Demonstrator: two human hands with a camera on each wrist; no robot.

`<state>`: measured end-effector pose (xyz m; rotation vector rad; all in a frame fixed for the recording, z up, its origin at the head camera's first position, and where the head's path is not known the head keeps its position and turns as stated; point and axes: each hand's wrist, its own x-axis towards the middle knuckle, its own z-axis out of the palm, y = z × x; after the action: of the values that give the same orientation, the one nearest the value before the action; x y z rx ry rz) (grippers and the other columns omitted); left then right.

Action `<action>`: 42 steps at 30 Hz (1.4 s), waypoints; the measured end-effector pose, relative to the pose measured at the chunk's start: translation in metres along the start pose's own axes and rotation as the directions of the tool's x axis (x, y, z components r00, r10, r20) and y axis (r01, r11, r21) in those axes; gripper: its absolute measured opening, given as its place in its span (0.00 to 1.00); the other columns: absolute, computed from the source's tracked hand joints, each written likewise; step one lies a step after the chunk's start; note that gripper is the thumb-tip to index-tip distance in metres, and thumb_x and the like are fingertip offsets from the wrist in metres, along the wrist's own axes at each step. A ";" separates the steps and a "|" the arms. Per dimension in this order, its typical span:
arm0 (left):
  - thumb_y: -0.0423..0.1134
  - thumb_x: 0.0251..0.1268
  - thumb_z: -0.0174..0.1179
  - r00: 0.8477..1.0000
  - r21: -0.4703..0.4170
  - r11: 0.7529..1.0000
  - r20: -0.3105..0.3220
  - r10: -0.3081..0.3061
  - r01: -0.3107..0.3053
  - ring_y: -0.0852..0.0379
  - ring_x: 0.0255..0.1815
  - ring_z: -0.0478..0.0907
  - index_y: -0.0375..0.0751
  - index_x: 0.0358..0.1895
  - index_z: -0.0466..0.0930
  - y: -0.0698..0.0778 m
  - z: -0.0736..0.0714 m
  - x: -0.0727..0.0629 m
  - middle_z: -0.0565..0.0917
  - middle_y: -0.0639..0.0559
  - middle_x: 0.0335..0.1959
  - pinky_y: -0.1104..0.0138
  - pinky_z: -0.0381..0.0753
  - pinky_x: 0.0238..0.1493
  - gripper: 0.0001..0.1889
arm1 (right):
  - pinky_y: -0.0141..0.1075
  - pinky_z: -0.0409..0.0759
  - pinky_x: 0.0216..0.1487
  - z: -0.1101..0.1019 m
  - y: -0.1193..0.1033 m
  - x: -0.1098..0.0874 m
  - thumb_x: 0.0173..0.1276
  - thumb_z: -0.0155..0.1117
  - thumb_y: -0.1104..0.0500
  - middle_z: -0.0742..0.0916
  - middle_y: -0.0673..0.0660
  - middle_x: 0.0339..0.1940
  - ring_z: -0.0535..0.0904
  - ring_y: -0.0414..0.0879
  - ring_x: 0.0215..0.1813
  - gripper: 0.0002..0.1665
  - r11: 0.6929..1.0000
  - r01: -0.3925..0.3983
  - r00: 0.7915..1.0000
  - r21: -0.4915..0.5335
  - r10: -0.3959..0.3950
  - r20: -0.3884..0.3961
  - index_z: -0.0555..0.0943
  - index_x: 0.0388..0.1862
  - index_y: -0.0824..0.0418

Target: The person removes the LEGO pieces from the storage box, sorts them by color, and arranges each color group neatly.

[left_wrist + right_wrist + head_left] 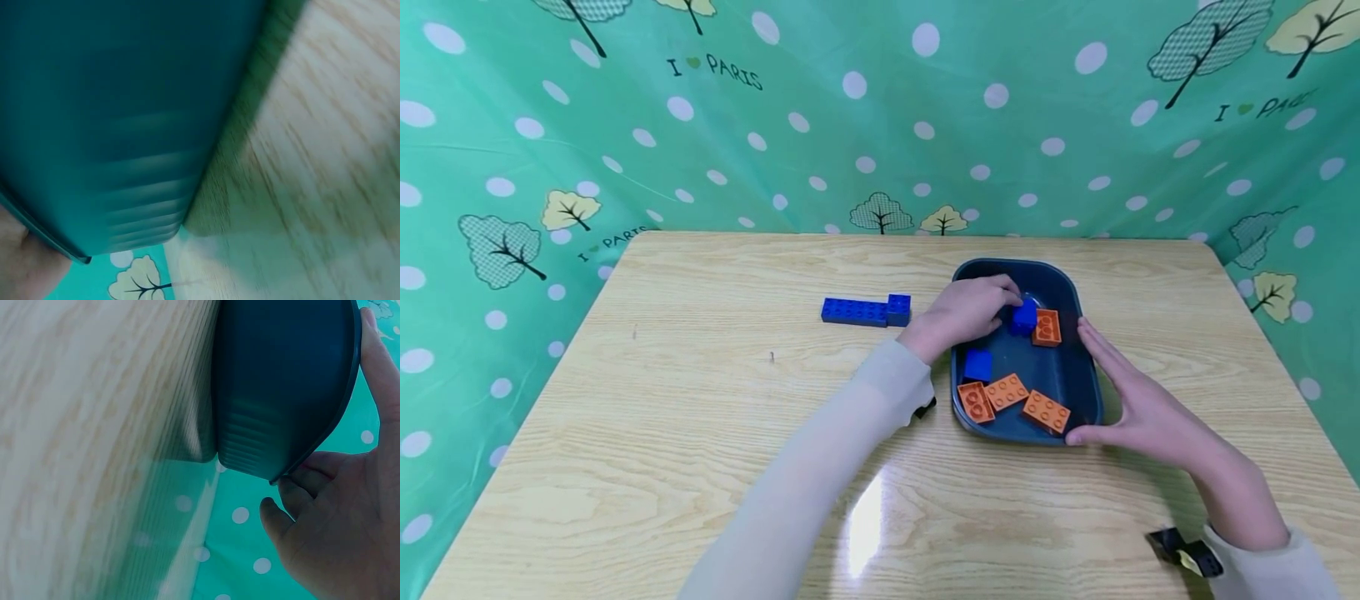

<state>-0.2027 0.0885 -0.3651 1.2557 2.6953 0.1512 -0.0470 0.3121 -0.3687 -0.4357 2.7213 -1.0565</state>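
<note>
We place the dark bin (1062, 375) right of centre frame, bricks inside. Our left hand (966, 308) reaches in with bent fingers at a blue brick (1024, 318) in its upper right; we cannot tell whether they pinch it. Our right hand (1138, 408) spreads thumb and fingers against the right rim, bracing without gripping any brick. Step in hand, we judge: handling that brick. Next move calls for a sure pinch, clear of the adjoining orange brick (1047, 328).
</note>
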 end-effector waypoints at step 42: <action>0.58 0.69 0.58 0.997 0.014 0.997 -0.015 -0.081 0.081 0.62 0.56 0.79 0.58 0.66 0.74 0.001 0.004 0.012 0.81 0.61 0.59 0.67 0.81 0.55 0.25 | 0.78 0.56 0.63 0.001 -0.001 -0.001 0.49 0.83 0.51 0.44 0.50 0.85 0.44 0.70 0.81 0.77 0.999 -0.032 0.999 -0.008 0.032 0.001 0.37 0.83 0.43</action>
<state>-0.2088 0.0990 -0.3697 1.1512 2.7589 0.1302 -0.0458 0.3115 -0.3688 -0.3926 2.7233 -1.0369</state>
